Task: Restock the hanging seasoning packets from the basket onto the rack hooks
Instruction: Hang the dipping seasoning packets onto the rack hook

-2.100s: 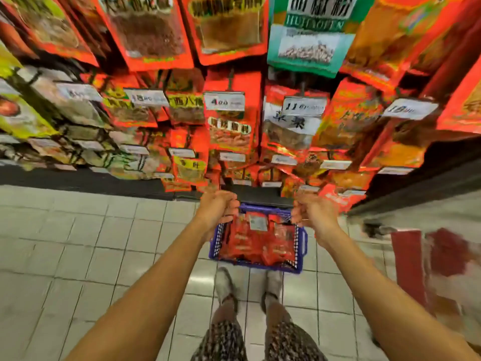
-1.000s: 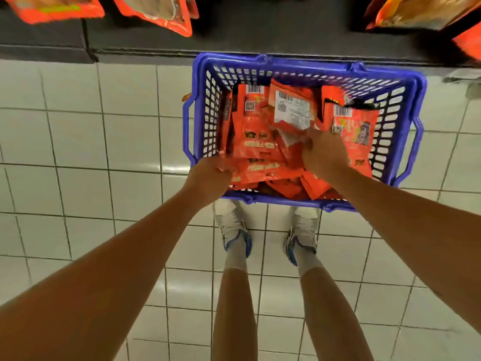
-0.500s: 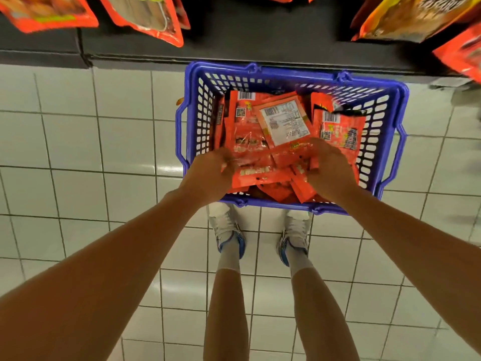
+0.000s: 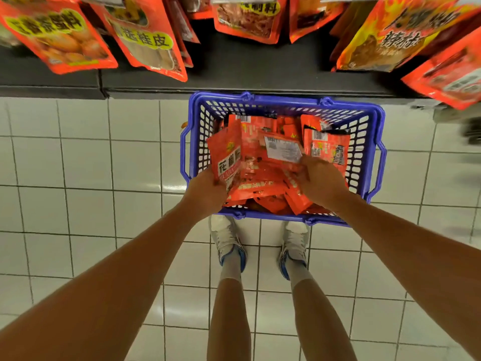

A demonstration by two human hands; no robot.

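White floor tiles (image 4: 86, 162) run up to a dark shelf base, with stocked packets hanging above it. On the tiles, just ahead of the person's shoes, sits the blue basket (image 4: 374, 157), heaped with red seasoning packets (image 4: 263, 181). The left hand (image 4: 205, 194) grips one packet (image 4: 227, 157) by its lower end, its long axis upright and pointing toward the rack overhead. The right hand (image 4: 321, 182), fingers curled, pinches a white-labelled packet (image 4: 282, 149) in the pile. Hooks lie out of view above, so the left hand seems readier to lift.
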